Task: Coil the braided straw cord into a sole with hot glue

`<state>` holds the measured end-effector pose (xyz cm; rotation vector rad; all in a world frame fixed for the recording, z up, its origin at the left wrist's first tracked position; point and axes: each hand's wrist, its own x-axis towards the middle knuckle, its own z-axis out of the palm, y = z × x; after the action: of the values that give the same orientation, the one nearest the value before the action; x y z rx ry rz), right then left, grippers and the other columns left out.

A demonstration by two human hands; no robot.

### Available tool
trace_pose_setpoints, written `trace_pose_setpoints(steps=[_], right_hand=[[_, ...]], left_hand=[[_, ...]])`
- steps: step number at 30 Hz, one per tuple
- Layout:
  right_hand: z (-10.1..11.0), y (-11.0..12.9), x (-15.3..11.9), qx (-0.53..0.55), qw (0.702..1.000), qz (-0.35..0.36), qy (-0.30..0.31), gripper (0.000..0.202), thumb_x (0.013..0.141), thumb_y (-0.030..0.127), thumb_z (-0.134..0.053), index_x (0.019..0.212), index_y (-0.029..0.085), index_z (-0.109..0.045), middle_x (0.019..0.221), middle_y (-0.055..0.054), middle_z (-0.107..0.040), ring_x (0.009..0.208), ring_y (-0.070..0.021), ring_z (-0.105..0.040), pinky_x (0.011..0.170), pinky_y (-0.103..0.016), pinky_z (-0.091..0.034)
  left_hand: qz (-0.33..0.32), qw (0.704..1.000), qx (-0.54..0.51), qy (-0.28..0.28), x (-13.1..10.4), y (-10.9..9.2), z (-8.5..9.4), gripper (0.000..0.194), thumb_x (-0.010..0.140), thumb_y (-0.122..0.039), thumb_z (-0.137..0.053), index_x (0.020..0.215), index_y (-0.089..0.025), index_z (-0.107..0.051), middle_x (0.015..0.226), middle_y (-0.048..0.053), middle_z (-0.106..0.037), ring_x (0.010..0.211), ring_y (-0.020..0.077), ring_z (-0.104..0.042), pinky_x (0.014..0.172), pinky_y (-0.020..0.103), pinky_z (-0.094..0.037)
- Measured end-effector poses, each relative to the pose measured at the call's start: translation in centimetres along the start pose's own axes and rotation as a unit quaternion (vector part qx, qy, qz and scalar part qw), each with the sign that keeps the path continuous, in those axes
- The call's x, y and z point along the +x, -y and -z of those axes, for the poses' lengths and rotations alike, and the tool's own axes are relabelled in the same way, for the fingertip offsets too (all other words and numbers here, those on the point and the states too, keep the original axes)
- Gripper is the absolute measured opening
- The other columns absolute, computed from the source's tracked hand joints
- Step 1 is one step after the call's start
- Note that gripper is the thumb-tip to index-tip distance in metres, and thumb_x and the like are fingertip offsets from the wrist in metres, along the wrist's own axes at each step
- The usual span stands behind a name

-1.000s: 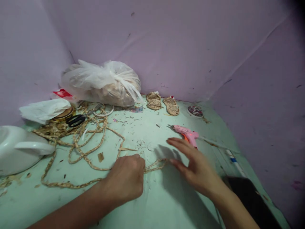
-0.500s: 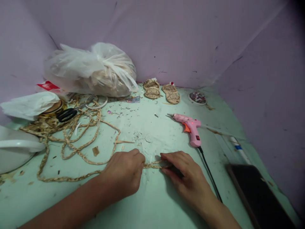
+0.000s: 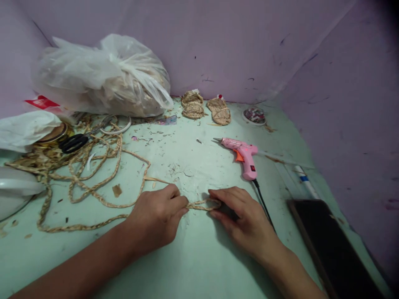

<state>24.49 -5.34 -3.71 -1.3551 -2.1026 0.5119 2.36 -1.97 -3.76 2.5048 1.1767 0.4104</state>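
My left hand [image 3: 158, 214] is closed in a pinch on a braided straw-coloured cord [image 3: 193, 206]. Between my two hands, a short stretch of it shows as a narrow loop lying close to the tabletop. My right hand [image 3: 246, 222] has its thumb and fingers around the rounded end of that loop; its palm side is partly hidden. The rest of the cord trails left from under my left hand into loose coils on the table. Beyond my right hand lies a pink glue gun [image 3: 245, 155], its nozzle pointing left and its black cable running beneath my wrist.
Black-handled scissors [image 3: 74, 143] and a white ring [image 3: 126, 124] lie among the coils. A tied plastic bag [image 3: 124, 79], two small woven slippers [image 3: 192, 106] and a dish of beads [image 3: 254, 116] line the back. A dark phone-like slab [image 3: 330, 245] lies right. Scraps dot the green tabletop [image 3: 174, 270].
The view has shifted slightly, so the things on the table appear a little further left and higher. Both hands keep their hold on the cord, and more of its looped end shows at my right fingertips.
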Motion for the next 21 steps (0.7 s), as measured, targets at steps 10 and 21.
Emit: trace_pose_setpoints(steps=[10, 21], right_hand=[[0.50, -0.67, -0.57, -0.021, 0.999, -0.040, 0.014, 0.022, 0.081, 0.020, -0.063, 0.104, 0.020, -0.065, 0.089, -0.007, -0.063, 0.081, -0.0215, -0.055, 0.072, -0.039, -0.045], [-0.26, -0.64, -0.34, -0.020, 0.998, -0.043, -0.028, 0.010, 0.081, 0.019, -0.062, 0.088, 0.020, -0.069, 0.079, -0.005, -0.064, 0.074, -0.0199, -0.055, 0.066, -0.035, -0.044]], left_hand=[[-0.028, 0.999, 0.027, -0.028, -0.07, -0.01, -0.15, 0.020, 0.085, -0.023, -0.045, 0.083, -0.021, -0.064, 0.074, 0.002, -0.058, 0.061, 0.0140, -0.058, 0.051, 0.025, -0.041], [-0.005, 0.999, 0.024, -0.023, 0.12, -0.04, -0.23, 0.021, 0.085, -0.026, -0.045, 0.079, -0.019, -0.063, 0.072, 0.003, -0.060, 0.063, 0.0175, -0.061, 0.053, 0.028, -0.043]])
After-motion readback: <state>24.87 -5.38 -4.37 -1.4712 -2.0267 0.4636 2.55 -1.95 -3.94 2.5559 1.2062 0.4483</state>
